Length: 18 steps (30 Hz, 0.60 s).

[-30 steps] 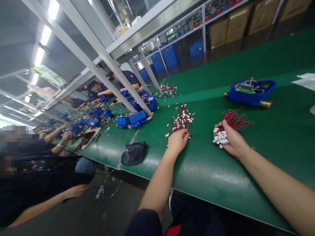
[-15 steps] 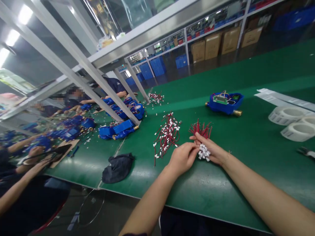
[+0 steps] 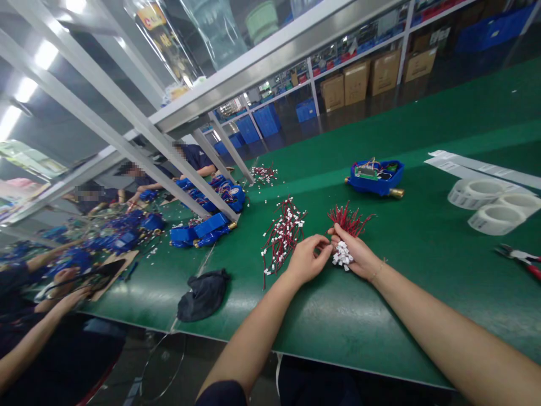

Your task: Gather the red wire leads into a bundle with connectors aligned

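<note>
In my right hand (image 3: 358, 252) is a bundle of red wires (image 3: 347, 220) with white connectors. The bare wire ends fan out beyond the fingers, and the connectors (image 3: 342, 256) cluster on the near side of the palm. My left hand (image 3: 310, 256) is just left of the bundle, thumb and forefinger curled toward each other in a pinch; anything between the tips is too small to make out. Left of it, a loose pile of red wires (image 3: 284, 234) with white connectors lies spread on the green table (image 3: 338, 321).
Beyond my hands sits a blue housing (image 3: 375, 177) with a circuit board and brass fitting. Label rolls (image 3: 496, 219) and pliers (image 3: 518, 255) lie right. A dark cloth (image 3: 203, 294), blue units (image 3: 203, 230) and metal posts (image 3: 230, 144) stand left, where co-workers' hands (image 3: 70, 296) work.
My left hand has drawn slightly back from the white connectors, leaving a small gap. The right hand still grips the bundle. The camera view has shifted a little.
</note>
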### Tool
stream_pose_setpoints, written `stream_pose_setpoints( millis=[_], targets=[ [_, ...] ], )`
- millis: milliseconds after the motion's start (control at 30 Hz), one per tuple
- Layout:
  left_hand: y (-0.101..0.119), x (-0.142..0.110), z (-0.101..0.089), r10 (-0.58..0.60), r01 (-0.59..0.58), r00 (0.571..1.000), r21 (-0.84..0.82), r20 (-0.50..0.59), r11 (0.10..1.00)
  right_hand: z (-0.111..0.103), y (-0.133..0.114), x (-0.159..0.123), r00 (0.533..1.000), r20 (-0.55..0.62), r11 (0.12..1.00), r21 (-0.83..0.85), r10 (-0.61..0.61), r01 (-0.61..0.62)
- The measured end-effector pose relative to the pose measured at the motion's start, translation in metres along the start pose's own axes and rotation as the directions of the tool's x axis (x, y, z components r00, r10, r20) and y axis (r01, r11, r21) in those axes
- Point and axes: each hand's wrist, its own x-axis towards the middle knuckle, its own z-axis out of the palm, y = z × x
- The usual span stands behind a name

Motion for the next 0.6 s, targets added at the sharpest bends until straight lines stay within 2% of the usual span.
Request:
stream_pose_setpoints(
  millis=[100,167,333,467,600],
  targets=[
    [-0.011,0.006,0.003,-0.091,0.095,0.994,0.07,-0.059,0.993,-0.004,-0.008,0.004,1.0,-0.008,0.996,0.088,0.014,-0.013],
    [-0.018,0.012,0.006,-0.124,0.129,0.991,0.098,-0.051,0.987,-0.005,-0.012,0.005,0.999,-0.001,0.991,0.125,0.039,-0.039],
    [-0.017,0.026,0.022,-0.096,0.089,0.994,0.111,0.057,0.99,-0.004,-0.014,0.003,0.996,0.005,0.986,0.144,0.087,-0.087],
    [-0.012,0.024,0.034,-0.122,0.118,0.992,0.121,0.026,0.986,-0.003,-0.01,0.003,0.995,-0.032,0.986,0.143,0.093,-0.088],
    [-0.014,0.018,0.037,-0.163,0.162,0.987,0.119,-0.004,0.98,-0.004,-0.01,0.004,0.993,-0.053,0.983,0.159,0.104,-0.095]
  ],
)
